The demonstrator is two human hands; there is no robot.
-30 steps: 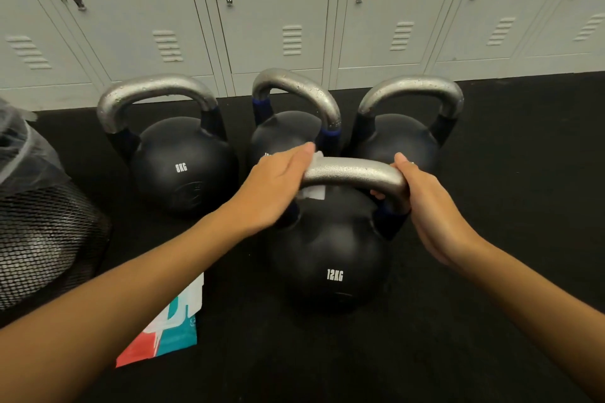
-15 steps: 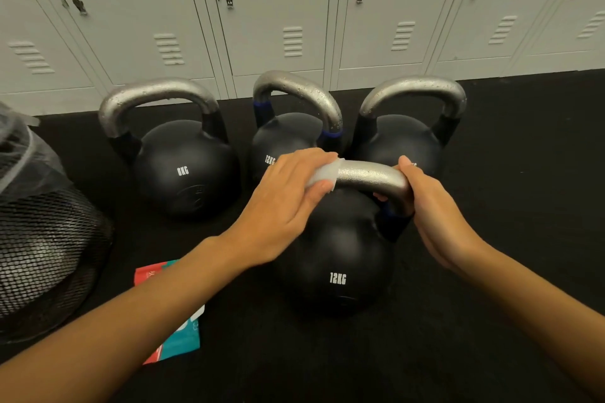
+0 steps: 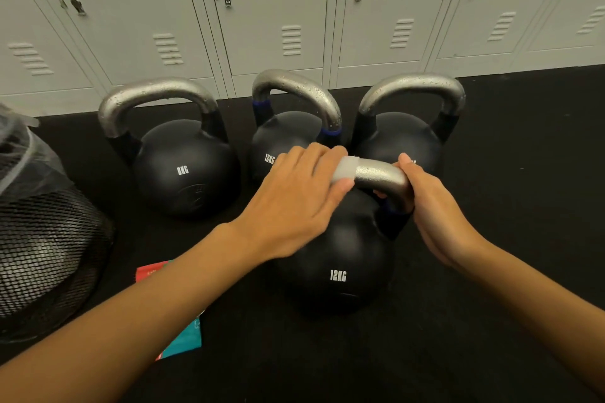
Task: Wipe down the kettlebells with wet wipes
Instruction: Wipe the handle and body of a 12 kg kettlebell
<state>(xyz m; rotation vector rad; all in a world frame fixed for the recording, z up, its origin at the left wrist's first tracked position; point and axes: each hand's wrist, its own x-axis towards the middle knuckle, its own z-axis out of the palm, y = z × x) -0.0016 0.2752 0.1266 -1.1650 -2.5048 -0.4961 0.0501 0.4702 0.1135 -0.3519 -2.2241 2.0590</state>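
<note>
Now further along the handle than a second ago: left hand slid from the left bend toward the middle, fingers curled over the bar and pressing a folded white wipe against the steel. Right hand unchanged, fingers closed around the right end of the same handle, steadying the front kettlebell, marked 12KG, on the black floor. Means, most likely, a wiping stroke under way, with the left part of the bar covered and the right part, speckled with droplets, yet to be reached. Ball of the weight apparently not wiped so far.

Behind, three more kettlebells in a row before the grey lockers, handles beaded with moisture; impossible to say whether already wiped. Most of the wipe hidden under the left palm. Red and teal packet largely covered by the left forearm, print unreadable. Mesh bin cut off at the left edge, contents unclear. Label on the rightmost rear weight blocked by the right thumb.
</note>
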